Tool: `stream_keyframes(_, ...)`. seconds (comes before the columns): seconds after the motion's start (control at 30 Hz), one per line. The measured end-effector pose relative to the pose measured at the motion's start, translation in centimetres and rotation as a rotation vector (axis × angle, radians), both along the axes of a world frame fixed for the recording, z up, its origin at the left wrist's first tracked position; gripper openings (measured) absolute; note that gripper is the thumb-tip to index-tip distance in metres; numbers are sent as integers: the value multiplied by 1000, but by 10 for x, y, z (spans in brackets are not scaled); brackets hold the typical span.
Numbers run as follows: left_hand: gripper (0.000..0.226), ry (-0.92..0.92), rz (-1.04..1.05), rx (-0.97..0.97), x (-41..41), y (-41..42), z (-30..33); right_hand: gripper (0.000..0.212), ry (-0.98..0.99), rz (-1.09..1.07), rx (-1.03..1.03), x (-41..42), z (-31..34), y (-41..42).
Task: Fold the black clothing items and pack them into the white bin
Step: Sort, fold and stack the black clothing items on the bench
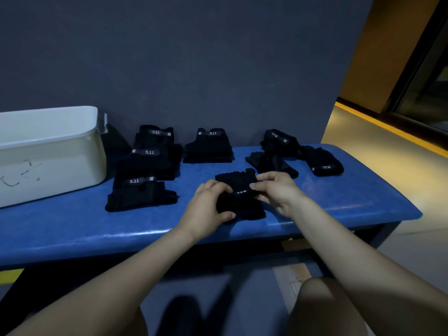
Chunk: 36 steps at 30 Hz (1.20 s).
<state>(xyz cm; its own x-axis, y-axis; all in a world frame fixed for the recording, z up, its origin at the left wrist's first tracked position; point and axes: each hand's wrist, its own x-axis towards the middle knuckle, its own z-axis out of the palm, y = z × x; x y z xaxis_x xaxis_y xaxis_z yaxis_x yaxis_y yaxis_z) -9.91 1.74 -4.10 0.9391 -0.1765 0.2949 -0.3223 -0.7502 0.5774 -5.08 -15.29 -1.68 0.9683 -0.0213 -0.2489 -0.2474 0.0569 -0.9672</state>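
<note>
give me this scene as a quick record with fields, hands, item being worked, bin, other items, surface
left hand: left hand grips the black item's left side
right hand: right hand pinches its labelled band
item in work: black item, lying on the bench
bin: white bin at far left on the bench; inside not visible
other items: folded stacks beside the bin, loose pieces at right
surface: blue bench

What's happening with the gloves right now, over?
Both hands, left and right, gripping one black glove on the blue bench. Folded piles waiting. White bin path clear.
</note>
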Motion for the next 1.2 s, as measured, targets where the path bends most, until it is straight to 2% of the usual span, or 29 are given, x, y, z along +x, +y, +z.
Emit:
stream_keyframes(0.3,44,9,-50,120,-3,0,-3,39,7,51,-116,-15,-16,-7)
stream_keyframes(0.43,40,-26,-49,149,-3,0,-5,38,-32,48,-116,-14,-17,-6)
stream_keyframes(0.6,38,-39,-68,193,-1,-3,-6,30,-59,21,-235,-14,-21,-5)
stream_keyframes(0.67,37,-19,-79,209,-1,-1,-5,30,-121,28,-361,-13,-22,-5)
stream_keyframes(0.77,40,21,-112,223,-1,3,-2,30,-352,98,-776,-14,-20,-13)
stream_keyframes(0.83,48,15,-140,219,-1,5,0,28,-547,215,-962,-18,-15,-18)
stream_keyframes(0.9,59,12,-184,231,-1,6,1,33,-645,392,-1084,-22,-12,-22)
stream_keyframes(1.03,72,98,-239,353,-2,9,-8,45,-578,574,-1233,-30,-14,-29)
stream_keyframes(1.2,60,40,-219,381,0,11,-9,54,-592,635,-1279,-37,-14,-32)
